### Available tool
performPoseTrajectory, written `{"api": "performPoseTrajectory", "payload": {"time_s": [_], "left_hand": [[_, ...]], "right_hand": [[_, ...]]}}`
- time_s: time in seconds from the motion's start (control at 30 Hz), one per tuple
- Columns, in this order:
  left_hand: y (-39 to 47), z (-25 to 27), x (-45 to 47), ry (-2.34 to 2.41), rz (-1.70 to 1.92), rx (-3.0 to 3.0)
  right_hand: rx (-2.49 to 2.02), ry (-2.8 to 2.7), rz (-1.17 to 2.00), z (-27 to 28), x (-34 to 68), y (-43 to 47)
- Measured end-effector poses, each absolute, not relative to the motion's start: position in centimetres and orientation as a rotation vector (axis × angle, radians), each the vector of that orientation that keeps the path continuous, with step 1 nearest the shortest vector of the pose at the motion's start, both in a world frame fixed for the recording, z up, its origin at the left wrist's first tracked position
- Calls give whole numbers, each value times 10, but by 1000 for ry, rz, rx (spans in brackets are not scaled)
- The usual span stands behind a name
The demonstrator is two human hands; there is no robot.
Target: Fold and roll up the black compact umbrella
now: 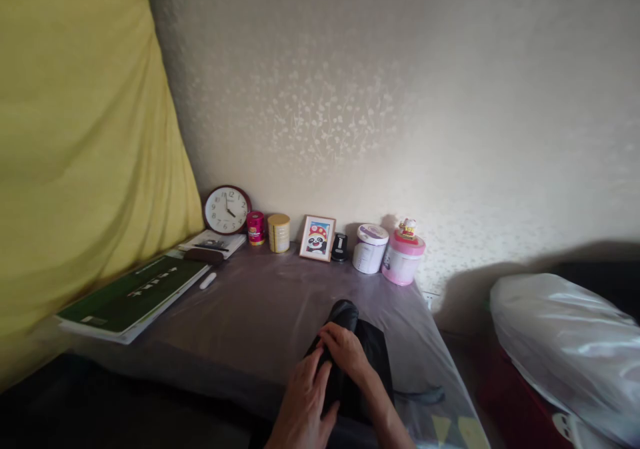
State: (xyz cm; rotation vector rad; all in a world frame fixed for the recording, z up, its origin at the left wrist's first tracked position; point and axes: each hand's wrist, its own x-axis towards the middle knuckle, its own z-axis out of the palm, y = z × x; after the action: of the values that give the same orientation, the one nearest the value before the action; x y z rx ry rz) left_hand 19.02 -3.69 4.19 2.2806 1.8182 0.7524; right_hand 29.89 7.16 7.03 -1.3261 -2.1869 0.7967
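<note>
A black fabric bundle with a rounded far end lies at the table's near edge, under both hands. Wrapped over its left side is my left hand, fingers bent against the fabric. My right hand crosses its top, with thumb and fingers pinched together on the fabric close to the left fingertips. A flat black flap spreads out to the right of the bundle. Beyond the right forearm, a dark strip of cloth lies on the table. The hands cover much of the bundle, so its exact kind is unclear.
Along the wall stand a clock, a pink can, a yellow-lidded can, a panda picture frame and two tubs. A green book lies left. Beside the table's right edge sits a white plastic bag.
</note>
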Motion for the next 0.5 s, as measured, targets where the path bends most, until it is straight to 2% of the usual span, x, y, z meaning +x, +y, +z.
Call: {"api": "performPoseTrajectory", "payload": {"time_s": [0.17, 0.33, 0.5], "left_hand": [[-28, 21, 197, 1771, 659, 2232], [-24, 10, 201, 1825, 459, 2162], [-18, 28, 208, 1852, 204, 2070]], "right_hand": [[-1219, -2234, 775, 70, 303, 63], [-1129, -2222, 410, 61, 313, 62], [-1078, -2201, 236, 42, 320, 85]]}}
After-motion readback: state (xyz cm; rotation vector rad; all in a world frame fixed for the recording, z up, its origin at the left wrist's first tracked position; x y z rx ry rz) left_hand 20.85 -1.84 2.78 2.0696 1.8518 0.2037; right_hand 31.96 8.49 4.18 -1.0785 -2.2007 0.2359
